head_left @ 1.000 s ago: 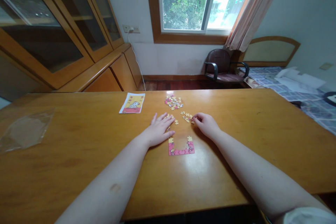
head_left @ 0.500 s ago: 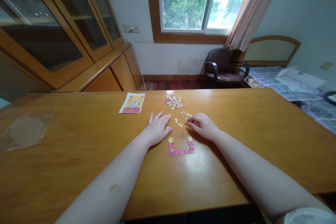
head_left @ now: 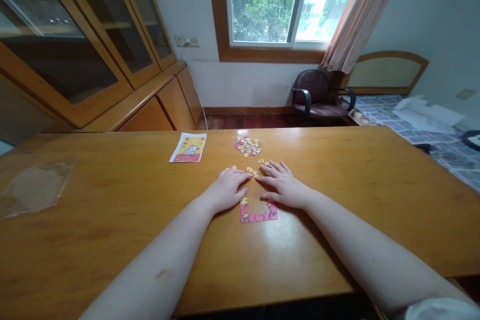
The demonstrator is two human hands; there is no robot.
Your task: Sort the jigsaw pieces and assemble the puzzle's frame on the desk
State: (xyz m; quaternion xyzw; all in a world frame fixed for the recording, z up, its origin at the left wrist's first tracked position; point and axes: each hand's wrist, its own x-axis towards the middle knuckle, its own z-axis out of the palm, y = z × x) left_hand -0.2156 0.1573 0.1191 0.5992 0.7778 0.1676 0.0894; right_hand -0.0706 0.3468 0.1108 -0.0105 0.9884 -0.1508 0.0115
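My left hand [head_left: 228, 190] lies low over the table, thumb apart from the fingers. Its index fingertip meets the near end of some yellow jigsaw pieces [head_left: 250, 170]. Opposite it, my right hand [head_left: 283, 186] is open with fingers spread, partly covering more yellow pieces [head_left: 261, 161]. The two index fingertips almost touch. Just nearer to me is a partly joined puzzle border [head_left: 258, 217], mostly pink with a yellow piece at its upper left; my right hand hides its upper right end. Other yellow pieces [head_left: 233, 167] show beyond my left knuckles.
A heap of mixed puzzle pieces [head_left: 247, 146] sits farther back on the wooden table [head_left: 337, 230]. Left of it lies a picture sheet [head_left: 189, 148] with a white animal. A clear plastic bag [head_left: 35, 187] is at the far left. Beyond the table stands an armchair [head_left: 313, 92].
My right hand has moved left and spread its fingers over the pieces. My left fingers have drawn in and now point right. The yellow pieces between the hands have shifted slightly left.
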